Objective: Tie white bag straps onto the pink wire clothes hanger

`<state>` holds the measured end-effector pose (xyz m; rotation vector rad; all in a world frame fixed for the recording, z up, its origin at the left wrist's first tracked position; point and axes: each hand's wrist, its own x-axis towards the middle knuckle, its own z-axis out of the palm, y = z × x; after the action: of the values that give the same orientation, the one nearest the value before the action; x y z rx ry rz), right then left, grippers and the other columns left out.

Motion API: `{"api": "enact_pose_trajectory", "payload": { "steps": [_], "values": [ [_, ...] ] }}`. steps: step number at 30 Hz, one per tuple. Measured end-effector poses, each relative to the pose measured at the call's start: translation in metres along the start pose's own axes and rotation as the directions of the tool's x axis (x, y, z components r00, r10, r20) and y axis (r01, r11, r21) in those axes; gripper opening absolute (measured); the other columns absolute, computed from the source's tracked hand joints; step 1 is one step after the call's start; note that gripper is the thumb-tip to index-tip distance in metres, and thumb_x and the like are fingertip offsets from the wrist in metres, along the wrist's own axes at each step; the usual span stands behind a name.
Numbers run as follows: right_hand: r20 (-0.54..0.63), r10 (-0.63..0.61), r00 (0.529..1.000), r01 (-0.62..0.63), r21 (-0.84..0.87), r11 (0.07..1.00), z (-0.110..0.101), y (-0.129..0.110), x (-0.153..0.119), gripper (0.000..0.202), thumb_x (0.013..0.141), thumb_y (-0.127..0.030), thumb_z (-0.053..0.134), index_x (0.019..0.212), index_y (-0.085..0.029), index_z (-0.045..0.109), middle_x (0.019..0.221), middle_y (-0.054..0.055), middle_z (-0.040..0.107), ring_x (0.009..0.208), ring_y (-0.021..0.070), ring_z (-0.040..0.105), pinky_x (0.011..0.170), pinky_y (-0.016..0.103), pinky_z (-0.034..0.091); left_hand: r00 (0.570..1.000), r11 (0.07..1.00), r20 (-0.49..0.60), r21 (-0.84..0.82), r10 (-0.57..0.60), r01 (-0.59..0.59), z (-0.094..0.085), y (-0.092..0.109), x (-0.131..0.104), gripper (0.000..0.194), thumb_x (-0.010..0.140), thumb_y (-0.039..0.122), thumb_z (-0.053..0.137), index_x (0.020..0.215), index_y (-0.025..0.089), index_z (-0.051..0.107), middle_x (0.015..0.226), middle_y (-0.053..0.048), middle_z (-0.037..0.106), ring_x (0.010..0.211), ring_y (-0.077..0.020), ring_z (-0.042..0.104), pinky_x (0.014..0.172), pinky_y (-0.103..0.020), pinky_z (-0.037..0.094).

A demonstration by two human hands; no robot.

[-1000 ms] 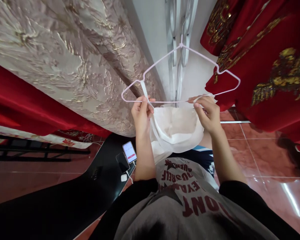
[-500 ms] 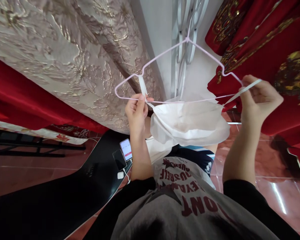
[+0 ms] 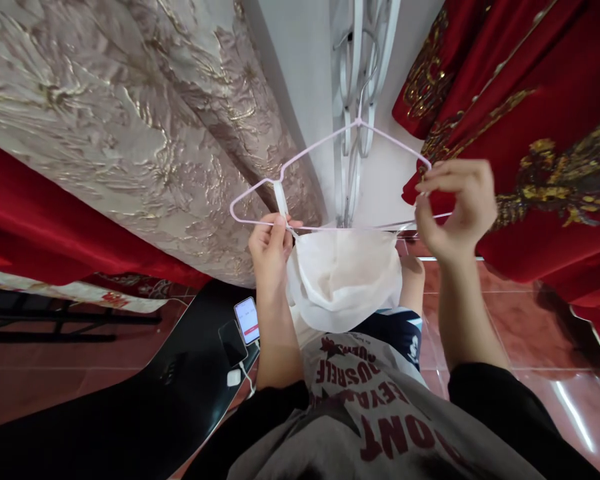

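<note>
A pale pink clothes hanger [image 3: 320, 143] hangs before me, its hook in front of a white metal rack. From its lower bar droops a white cloth garment [image 3: 350, 280] with thin straps. One strap [image 3: 280, 198] loops over the notch on the hanger's left side. My left hand [image 3: 273, 243] pinches the lower bar together with the bottom of that strap. My right hand [image 3: 457, 207] has its thumb and fingers curled closed at the hanger's right end, which they mostly hide. How the right strap lies in those fingers is hidden.
A beige embossed cloth [image 3: 145, 133] hangs at left, red gold-embroidered cloth [image 3: 545, 127] at right. The white metal rack [image 3: 353, 147] stands against the wall. Two phones, one lit [image 3: 247, 320] and one dark [image 3: 233, 343], lie with a white charger [image 3: 233, 378] on a black bench [image 3: 145, 413].
The hanger and garment appear lower in view. My right hand has moved left toward the hanger's shoulder, and the right strap is no longer stretched out across its fingers. My left hand keeps its pinch.
</note>
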<state>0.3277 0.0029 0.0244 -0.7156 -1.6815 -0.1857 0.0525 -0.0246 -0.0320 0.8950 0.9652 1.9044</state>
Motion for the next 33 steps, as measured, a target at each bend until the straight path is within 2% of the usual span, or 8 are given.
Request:
{"api": "enact_pose_trajectory", "payload": {
  "steps": [6, 10, 14, 19, 22, 25, 28, 33],
  "values": [
    [0.449, 0.093, 0.889, -0.141, 0.076, 0.987, 0.041, -0.023, -0.058, 0.042, 0.098, -0.022, 0.061, 0.139, -0.032, 0.066, 0.132, 0.007, 0.076, 0.121, 0.0293, 0.071, 0.104, 0.054, 0.056, 0.998, 0.999, 0.069, 0.037, -0.012, 0.01, 0.003, -0.007, -0.014, 0.031, 0.088, 0.047, 0.086, 0.086, 0.017, 0.074, 0.085, -0.008, 0.082, 0.04, -0.0023, 0.034, 0.037, -0.018, 0.018],
    [0.395, 0.224, 0.891, -0.234, -0.023, 0.972, 0.053, -0.019, -0.078, 0.033, 0.1, -0.026, 0.061, 0.131, -0.032, 0.071, 0.122, 0.005, 0.08, 0.115, 0.0282, 0.071, 0.111, 0.056, 0.049, 0.972, 0.979, 0.187, 0.171, -0.144, 0.112, -0.01, -0.009, -0.027, 0.033, 0.091, 0.052, 0.082, 0.101, 0.021, 0.08, 0.109, -0.012, 0.084, 0.048, -0.0059, 0.054, 0.037, -0.019, 0.025],
    [0.321, 0.259, 0.911, -0.281, 0.024, 0.959, 0.056, -0.018, -0.08, 0.028, 0.101, -0.023, 0.058, 0.12, -0.034, 0.076, 0.115, 0.002, 0.081, 0.111, 0.0257, 0.072, 0.116, 0.056, 0.045, 0.915, 0.936, 0.346, 0.341, -0.21, 0.086, -0.021, 0.022, -0.034, 0.032, 0.09, 0.048, 0.086, 0.108, 0.023, 0.084, 0.113, -0.012, 0.083, 0.058, -0.0103, 0.06, 0.039, -0.021, 0.031],
    [0.333, 0.265, 0.905, -0.289, 0.023, 0.957, 0.056, -0.021, -0.076, 0.032, 0.101, -0.023, 0.057, 0.121, -0.036, 0.078, 0.115, 0.001, 0.081, 0.111, 0.0257, 0.072, 0.116, 0.056, 0.046, 0.898, 0.991, 0.425, 0.112, -0.11, 0.069, -0.007, 0.072, -0.011, 0.049, 0.087, 0.062, 0.084, 0.117, 0.024, 0.086, 0.129, -0.016, 0.079, 0.048, -0.0079, 0.043, 0.032, -0.028, 0.018],
    [0.356, 0.255, 0.899, -0.279, 0.016, 0.96, 0.053, -0.022, -0.076, 0.033, 0.101, -0.024, 0.056, 0.123, -0.036, 0.077, 0.117, 0.002, 0.081, 0.113, 0.0261, 0.072, 0.116, 0.057, 0.046, 0.935, 0.998, 0.352, -0.03, -0.048, 0.063, -0.005, 0.074, 0.012, 0.043, 0.094, 0.059, 0.074, 0.117, 0.025, 0.087, 0.145, -0.01, 0.073, 0.058, -0.0102, 0.05, 0.034, -0.027, 0.032],
    [0.349, 0.238, 0.907, -0.262, 0.022, 0.965, 0.049, -0.02, -0.078, 0.033, 0.101, -0.023, 0.057, 0.125, -0.035, 0.076, 0.118, 0.002, 0.081, 0.115, 0.0258, 0.071, 0.116, 0.056, 0.046, 0.997, 0.994, 0.057, -0.092, 0.059, -0.054, -0.02, 0.056, 0.022, 0.03, 0.108, 0.042, 0.06, 0.113, 0.028, 0.086, 0.143, -0.002, 0.075, 0.07, -0.0089, 0.062, 0.04, -0.02, 0.041],
    [0.347, 0.224, 0.911, -0.251, 0.037, 0.967, 0.051, -0.02, -0.081, 0.034, 0.102, -0.023, 0.056, 0.127, -0.036, 0.075, 0.119, 0.002, 0.08, 0.115, 0.0253, 0.071, 0.118, 0.055, 0.045, 0.973, 0.994, -0.209, -0.023, 0.1, -0.107, -0.038, 0.033, 0.017, 0.021, 0.107, 0.031, 0.063, 0.11, 0.032, 0.084, 0.136, 0.001, 0.079, 0.065, -0.0052, 0.065, 0.04, -0.019, 0.034],
    [0.397, 0.209, 0.894, -0.253, 0.063, 0.965, 0.061, -0.035, -0.079, 0.037, 0.103, -0.028, 0.059, 0.137, -0.037, 0.07, 0.129, 0.004, 0.078, 0.123, 0.0275, 0.07, 0.119, 0.059, 0.045, 0.995, 0.995, -0.036, 0.011, -0.095, 0.095, -0.028, 0.009, -0.002, 0.028, 0.091, 0.047, 0.082, 0.098, 0.02, 0.085, 0.116, -0.013, 0.084, 0.046, -0.0025, 0.045, 0.036, -0.018, 0.02]
  ]
}}
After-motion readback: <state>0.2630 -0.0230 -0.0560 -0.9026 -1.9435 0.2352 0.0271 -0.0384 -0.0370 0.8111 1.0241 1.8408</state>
